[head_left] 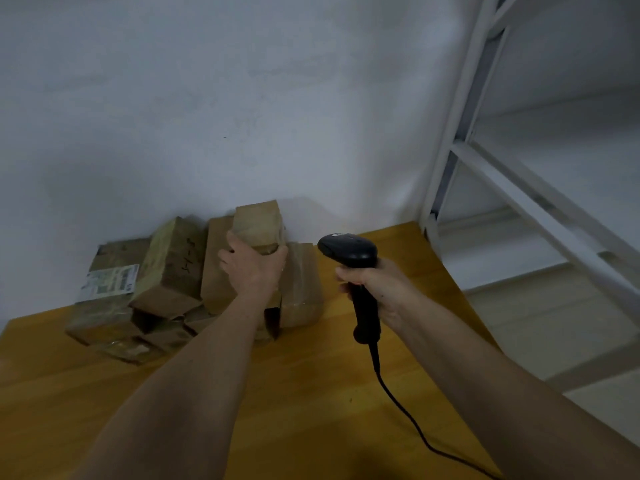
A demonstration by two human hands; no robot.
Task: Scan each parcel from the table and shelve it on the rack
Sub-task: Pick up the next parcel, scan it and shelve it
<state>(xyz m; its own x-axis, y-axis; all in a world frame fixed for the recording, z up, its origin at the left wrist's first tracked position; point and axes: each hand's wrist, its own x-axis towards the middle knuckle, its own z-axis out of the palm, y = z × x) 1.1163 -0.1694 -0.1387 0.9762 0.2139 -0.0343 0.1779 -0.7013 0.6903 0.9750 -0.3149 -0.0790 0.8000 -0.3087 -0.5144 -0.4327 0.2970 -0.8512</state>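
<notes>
Pile: I see brown parcels heaped at the far left of the wooden surface (311, 393), against the wall.
Left hand (254, 268): my grip is curled over the near end of the top parcel (258, 225), long axis running away from me.
Right hand (375, 284): wrapped round the black scanner (349, 252), head just right of that parcel, cable trailing toward me.
Rack (491, 174): white, its shelves look bare, at the right.
</notes>
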